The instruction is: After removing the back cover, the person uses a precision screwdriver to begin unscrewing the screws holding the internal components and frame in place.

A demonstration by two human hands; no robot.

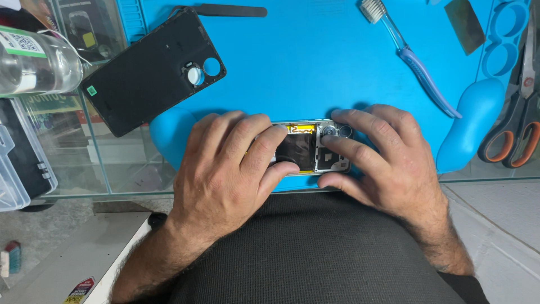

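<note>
Nearest us: our dark-clothed lap fills the bottom of the view, with both forearms reaching forward over it.
Left hand (233, 163): our left hand lies palm down over the left part of an opened phone (312, 147), fingers curled close together and pressing on it, thumb at its near edge.
Right hand (382, 160): our right hand holds the phone's right end, fingertips resting beside the round camera lenses, thumb tucked under the near edge.
Phone: it sits on the near edge of a blue work mat (315, 62), back removed, dark and yellow parts showing between our hands.
Key relation: the phone's long axis runs left to right, straight ahead of us; both hands touch it, the left covering more of it, the right at the camera end.
Back cover (152, 70): a black cover lies well apart, up and to the left on the mat.
Other things: a toothbrush (410, 53) lies far right on the mat, scissors (520, 121) at the right edge, a clear bottle (36, 62) at the far left.
Counter (112, 163): glass, under the mat.
</note>
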